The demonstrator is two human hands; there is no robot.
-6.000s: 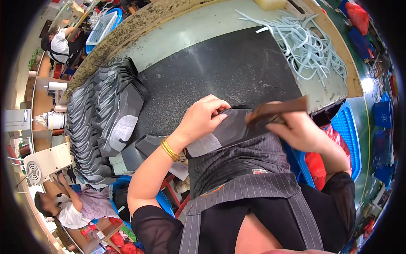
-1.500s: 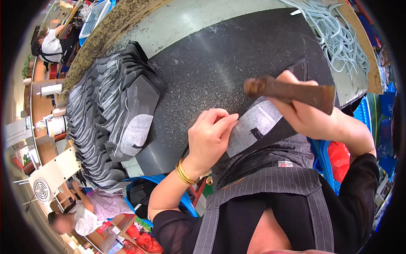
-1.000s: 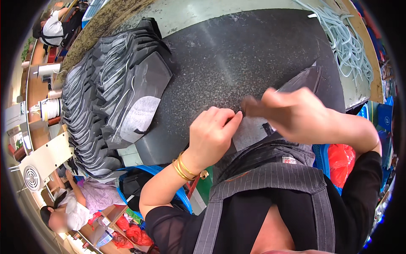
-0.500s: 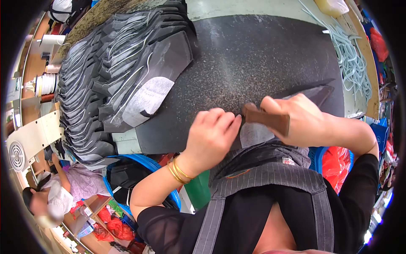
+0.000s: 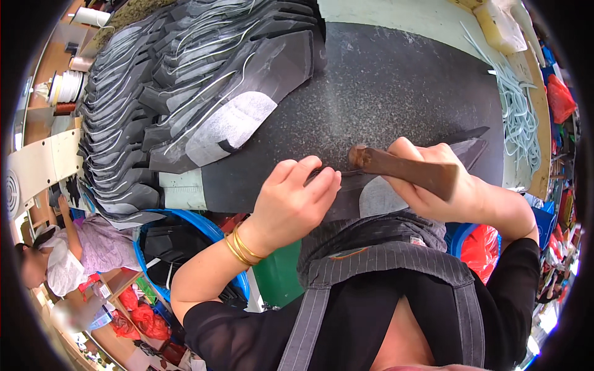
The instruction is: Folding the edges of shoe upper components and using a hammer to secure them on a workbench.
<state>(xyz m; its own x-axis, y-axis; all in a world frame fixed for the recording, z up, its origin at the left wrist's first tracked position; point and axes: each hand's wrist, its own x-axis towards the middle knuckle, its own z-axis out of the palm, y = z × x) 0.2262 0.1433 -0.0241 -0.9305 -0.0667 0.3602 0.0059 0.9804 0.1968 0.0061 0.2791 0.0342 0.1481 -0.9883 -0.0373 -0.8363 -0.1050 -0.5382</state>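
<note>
Curled left hand (image 5: 291,201), clenched right hand (image 5: 434,205)

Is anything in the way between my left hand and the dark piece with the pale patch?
Nothing visible: the left hand appears to touch the dark piece at its left side. The brown tool in the right hand is just to that hand's right, hiding what's beneath it.

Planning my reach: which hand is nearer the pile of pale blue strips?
Right. The right hand, gripping a brown tool, is to the left of the pale blue strips and lower in the picture; the left hand is farther left.
</note>
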